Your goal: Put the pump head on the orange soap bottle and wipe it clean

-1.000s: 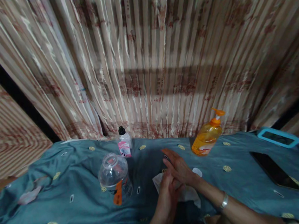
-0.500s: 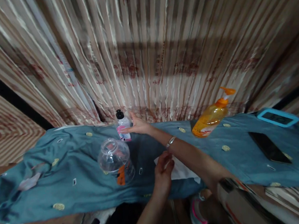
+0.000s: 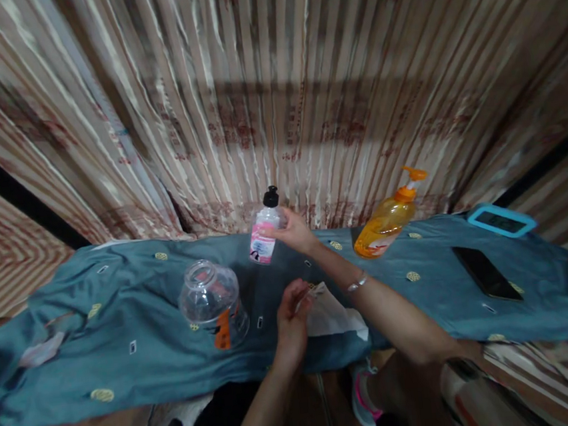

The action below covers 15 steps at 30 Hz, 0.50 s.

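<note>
Toward the back edge, your right hand (image 3: 293,231): closed round the bottle from its right side, one digit, seemingly your thumb, across the front.
Bottle (image 3: 261,247): clear with a pink label, nearly upright in that grip; this angle can't tell you whether its base touches the cloth.
Black cap (image 3: 270,198): uppermost, above your fingers; holding the body below it probably keeps the weight steady and the cap unobstructed.
Your left hand (image 3: 292,314): loosely cupped and partly open, nearer you than the bottle, with nothing showing in it; the low, curled pose looks relaxed rather than gripping.
White sheet (image 3: 328,314): lying just right of your left hand; you can't tell whether your fingertips meet it.
Clear cup (image 3: 210,304): domed lid on top, standing left of both hands, likely out of your forearms' way.
Pump bottle (image 3: 383,228): orange, at the back right, beyond your bracelet (image 3: 358,281), apart from the grip.
Phone (image 3: 485,272): dark and flat, farther right, near the blue-framed device (image 3: 502,220).
Worktop (image 3: 148,320): covered by patterned teal cloth, whose wrinkles might unsettle a narrow base.
</note>
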Each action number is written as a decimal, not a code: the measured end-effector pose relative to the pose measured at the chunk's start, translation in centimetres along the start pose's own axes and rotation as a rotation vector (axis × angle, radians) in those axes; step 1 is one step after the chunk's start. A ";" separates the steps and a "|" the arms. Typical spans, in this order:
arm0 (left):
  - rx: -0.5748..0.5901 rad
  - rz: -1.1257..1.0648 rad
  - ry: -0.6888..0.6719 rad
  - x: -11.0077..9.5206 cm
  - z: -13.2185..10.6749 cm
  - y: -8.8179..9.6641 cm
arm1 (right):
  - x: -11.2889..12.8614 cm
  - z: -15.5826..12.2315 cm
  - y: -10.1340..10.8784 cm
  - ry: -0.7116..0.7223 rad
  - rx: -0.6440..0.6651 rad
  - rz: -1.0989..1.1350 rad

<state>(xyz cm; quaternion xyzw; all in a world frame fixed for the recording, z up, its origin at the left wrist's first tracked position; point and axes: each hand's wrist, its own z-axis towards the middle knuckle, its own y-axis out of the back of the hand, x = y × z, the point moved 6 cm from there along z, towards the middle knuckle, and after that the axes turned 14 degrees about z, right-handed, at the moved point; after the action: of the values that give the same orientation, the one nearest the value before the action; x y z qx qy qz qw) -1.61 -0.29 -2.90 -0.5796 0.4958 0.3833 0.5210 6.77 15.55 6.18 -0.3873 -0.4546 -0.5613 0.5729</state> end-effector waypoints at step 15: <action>0.058 0.407 -0.316 0.5 0.9 -0.6 | 1.4 -16.6 5.9 -0.048 -0.138 -0.133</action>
<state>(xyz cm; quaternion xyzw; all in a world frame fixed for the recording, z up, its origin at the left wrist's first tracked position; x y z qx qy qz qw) -0.85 0.50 -3.36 -0.3858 0.5253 0.5515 0.5206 13.98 -0.27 3.17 -0.4082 -0.4532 -0.6187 0.4951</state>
